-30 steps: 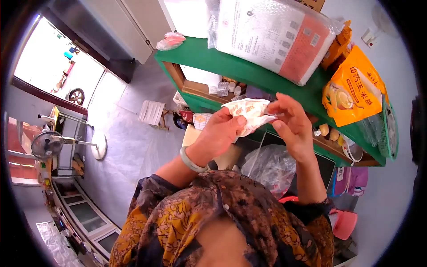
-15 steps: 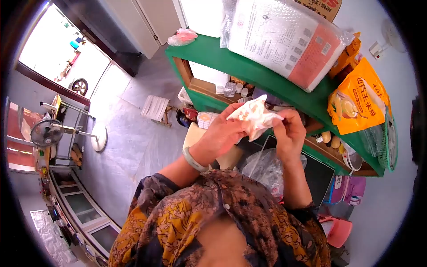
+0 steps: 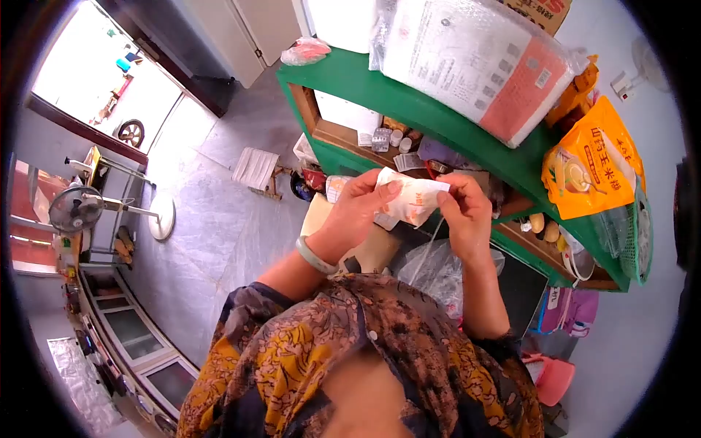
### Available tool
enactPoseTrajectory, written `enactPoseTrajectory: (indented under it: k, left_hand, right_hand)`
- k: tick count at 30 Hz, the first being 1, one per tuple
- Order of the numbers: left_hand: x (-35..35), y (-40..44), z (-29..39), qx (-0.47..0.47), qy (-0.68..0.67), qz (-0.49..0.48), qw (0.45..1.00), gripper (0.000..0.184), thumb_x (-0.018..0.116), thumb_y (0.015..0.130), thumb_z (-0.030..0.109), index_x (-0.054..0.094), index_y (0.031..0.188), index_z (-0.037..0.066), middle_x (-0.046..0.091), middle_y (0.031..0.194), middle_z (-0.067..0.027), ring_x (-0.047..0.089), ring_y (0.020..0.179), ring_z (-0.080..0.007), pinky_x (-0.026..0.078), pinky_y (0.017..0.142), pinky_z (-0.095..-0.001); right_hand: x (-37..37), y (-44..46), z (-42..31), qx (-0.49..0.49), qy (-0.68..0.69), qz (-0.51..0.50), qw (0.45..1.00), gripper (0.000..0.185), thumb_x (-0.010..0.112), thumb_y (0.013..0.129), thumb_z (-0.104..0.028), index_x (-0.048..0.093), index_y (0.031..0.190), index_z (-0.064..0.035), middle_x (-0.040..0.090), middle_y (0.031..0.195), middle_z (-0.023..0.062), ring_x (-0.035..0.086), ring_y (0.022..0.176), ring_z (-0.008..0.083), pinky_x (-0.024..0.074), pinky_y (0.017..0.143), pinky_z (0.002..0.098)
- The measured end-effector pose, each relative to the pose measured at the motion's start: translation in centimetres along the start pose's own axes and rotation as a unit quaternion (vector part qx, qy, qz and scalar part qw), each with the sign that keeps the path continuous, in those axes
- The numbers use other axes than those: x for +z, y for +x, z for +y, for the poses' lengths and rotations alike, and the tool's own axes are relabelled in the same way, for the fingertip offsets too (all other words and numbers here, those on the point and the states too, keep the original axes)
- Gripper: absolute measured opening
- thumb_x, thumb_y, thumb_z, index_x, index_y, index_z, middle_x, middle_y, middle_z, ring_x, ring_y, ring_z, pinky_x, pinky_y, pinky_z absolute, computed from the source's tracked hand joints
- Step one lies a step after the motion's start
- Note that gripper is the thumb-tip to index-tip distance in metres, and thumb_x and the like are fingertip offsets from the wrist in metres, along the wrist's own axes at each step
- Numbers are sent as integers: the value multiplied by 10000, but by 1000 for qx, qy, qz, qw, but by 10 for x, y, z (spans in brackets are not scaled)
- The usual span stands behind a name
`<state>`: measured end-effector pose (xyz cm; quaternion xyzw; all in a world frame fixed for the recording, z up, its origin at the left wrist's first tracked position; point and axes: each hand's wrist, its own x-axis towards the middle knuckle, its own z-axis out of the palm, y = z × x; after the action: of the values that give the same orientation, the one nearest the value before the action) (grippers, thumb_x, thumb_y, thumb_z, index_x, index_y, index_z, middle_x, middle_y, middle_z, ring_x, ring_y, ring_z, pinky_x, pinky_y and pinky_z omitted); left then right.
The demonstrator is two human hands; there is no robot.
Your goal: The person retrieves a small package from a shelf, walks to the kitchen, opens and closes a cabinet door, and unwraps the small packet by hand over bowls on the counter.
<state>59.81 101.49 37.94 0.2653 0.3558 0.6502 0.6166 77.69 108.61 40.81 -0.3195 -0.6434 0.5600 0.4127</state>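
Observation:
Between my hands is a small white packet (image 3: 413, 198) with orange print, thin and soft like paper or plastic film. My left hand (image 3: 364, 208), with a pale bangle on its wrist, grips the left end, thumb on top. The fingers of my right hand (image 3: 467, 208) pinch the right edge. What the packet contains is hidden. Both hands are in front of the green cabinet (image 3: 431, 106), above a crumpled clear plastic bag (image 3: 438, 274).
On the cabinet top lie a bubble-wrapped box (image 3: 453, 55) and an orange food pouch (image 3: 595, 164). Small bottles (image 3: 398, 139) stand on its open shelf. A low stool (image 3: 255, 170) and a standing fan (image 3: 77, 210) are on the floor to the left.
The packet was crumpled and peaked; now it is flatter, with its printed side showing more. My hands have shifted slightly, and both still hold it.

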Motion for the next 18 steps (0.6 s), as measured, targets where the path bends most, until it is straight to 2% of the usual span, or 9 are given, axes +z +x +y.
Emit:
enactPoseTrajectory:
  k: [1,3,4,5,7,10,13,16,18]
  left_hand:
    - [1,-1,-2,19,13,25,999,216,577,940,188,626,1047,7,659,930,-7,589,824,-78,462,738,-218]
    - [10,1,10,12,-80,91,993,220,577,941,200,635,1040,12,659,914,-9,599,783,-81,471,701,-219]
    - [13,3,15,8,-125,121,985,223,577,941,206,639,1036,15,660,905,-10,604,762,-83,476,683,-219]
    - [10,3,15,23,-74,116,990,226,582,938,210,640,1037,15,658,891,-9,604,746,-86,480,676,-221]
    - [-1,2,9,48,28,110,992,232,591,932,217,642,1038,16,655,861,-7,606,715,-91,489,663,-225]
    - [-18,3,-2,-8,40,100,994,227,575,938,178,615,1099,24,655,1015,-44,618,882,-126,516,761,-302]
    - [-17,-6,4,-92,25,108,990,261,582,930,188,592,1129,18,643,1041,-44,613,919,-130,518,766,-305]
    - [-22,-11,3,-118,85,79,986,283,592,920,206,575,1142,30,628,1061,-38,607,937,-132,511,762,-302]
    - [-37,-9,-7,-148,69,70,984,281,597,912,204,570,1141,44,627,1057,-35,606,929,-131,508,762,-304]
  right_hand:
    - [-1,1,10,18,51,10,998,163,559,887,-25,590,1046,-11,559,840,-11,518,727,86,431,699,212]
    - [0,5,22,55,152,33,986,173,565,890,-46,583,1059,-14,555,852,-3,512,736,84,437,708,218]
    - [4,3,24,47,136,44,989,219,584,888,-84,561,1097,-23,550,883,0,508,754,87,443,719,231]
    - [7,1,30,46,165,-4,985,281,618,875,-113,540,1132,-27,548,910,4,525,811,93,449,749,242]
    - [16,-8,36,79,105,-55,990,325,646,870,-144,526,1144,-18,565,948,13,538,845,96,455,757,242]
    - [36,-15,35,145,104,-50,983,280,667,871,-181,563,1055,3,621,930,35,557,790,87,462,719,234]
    - [33,-15,55,194,130,-25,972,232,675,867,-183,599,990,-2,637,854,34,559,712,83,465,655,245]
    - [30,-16,58,254,194,-20,947,213,673,862,-167,608,993,-13,628,818,35,558,675,95,461,614,247]
    - [30,-18,70,297,232,-29,926,217,672,861,-171,608,995,-12,619,788,35,555,643,101,456,591,247]
